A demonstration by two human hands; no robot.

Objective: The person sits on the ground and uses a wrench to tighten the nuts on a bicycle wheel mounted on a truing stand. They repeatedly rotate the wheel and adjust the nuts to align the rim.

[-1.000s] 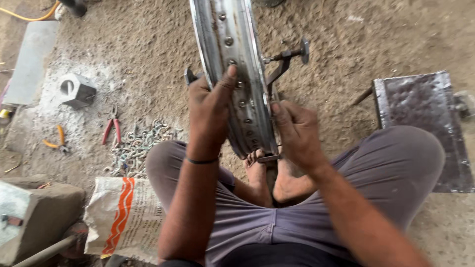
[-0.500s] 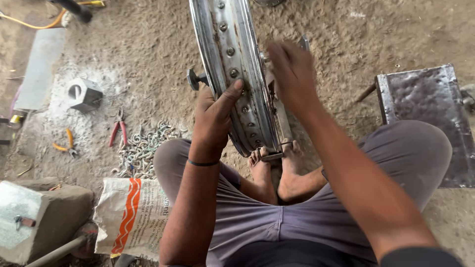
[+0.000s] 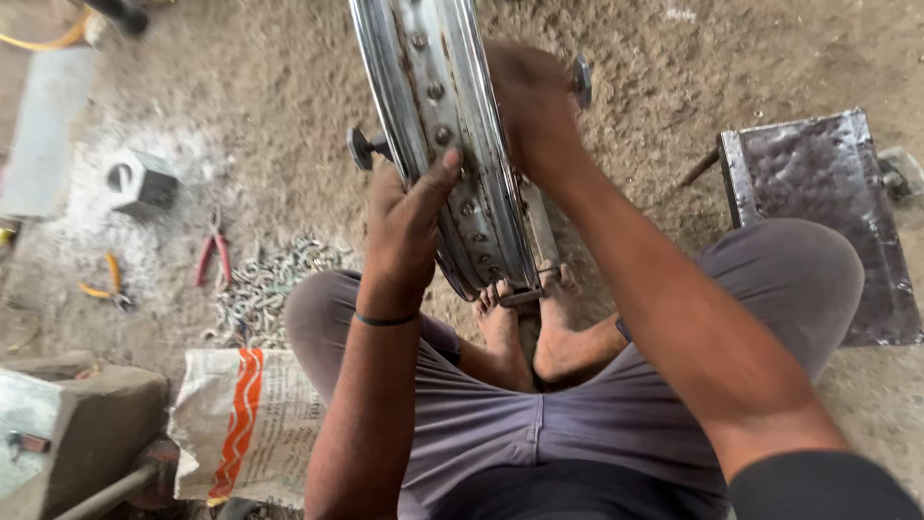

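Rim: chromed wheel rim stands on edge, top centre of frame, running down to centre; bottom sits in a small stand bar by our bare feet.
Left hand: left hand at centre, grip closed on the rim's near edge, thumb laid over the inner channel w/ its spoke holes.
Right hand: right hand upper centre, wrapped over the rim's far side; fingers hidden behind it, so we can't tell how tight the grip is.
Axle: rod w/ round knobs pokes out both sides of the rim, upper centre.
Handling: we judge it stiff steel, fairly light for its size, smooth & slippery on the chrome; rolled edges thin, prob. hard on fingers. It'd roll or tip if let go.
Where to hold: both outer edges, opposite sides, as we do now; channel gives the thumb purchase.
Edges: dented metal box at right, near our knee. Concrete block & printed sack lower left.
Loose bits: pile of small metal parts, red pliers, yellow pliers, big hex nut, all left of centre on the dirt floor.
Open room: bare dirt upper right & ahead of rim; left side cluttered.
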